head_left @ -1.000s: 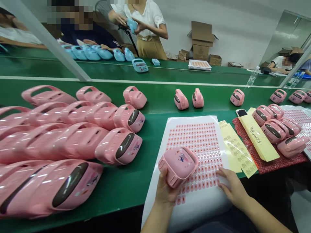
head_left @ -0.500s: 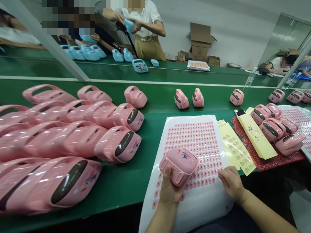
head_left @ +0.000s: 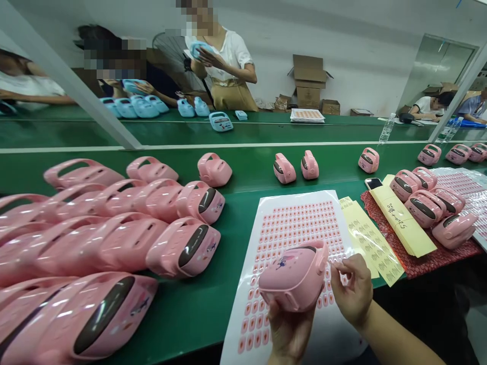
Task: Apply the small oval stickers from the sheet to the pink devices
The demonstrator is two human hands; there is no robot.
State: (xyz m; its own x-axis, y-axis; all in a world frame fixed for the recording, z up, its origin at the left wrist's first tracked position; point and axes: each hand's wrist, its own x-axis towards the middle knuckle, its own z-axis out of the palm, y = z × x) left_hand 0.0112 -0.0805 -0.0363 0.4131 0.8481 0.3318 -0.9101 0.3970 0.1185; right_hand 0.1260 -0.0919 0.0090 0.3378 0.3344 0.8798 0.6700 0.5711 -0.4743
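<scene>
- The left hand [head_left: 291, 329] is closed around the underside of a pink case [head_left: 292, 279], thumb on its near face.
- That case is tilted, held above the sticker sheet [head_left: 327, 332].
- The right hand [head_left: 353, 291] is partly curled, thumb and forefinger close together just beside the case's handle [head_left: 322, 257]; whether they pinch anything, I cannot tell.
- The sheet lies on the green counter [head_left: 198, 314], overhanging its near edge.
- More cases [head_left: 131, 243] stand in rows to the left.
- Yellow sheets [head_left: 375, 238] lie right of the sticker sheet.
</scene>
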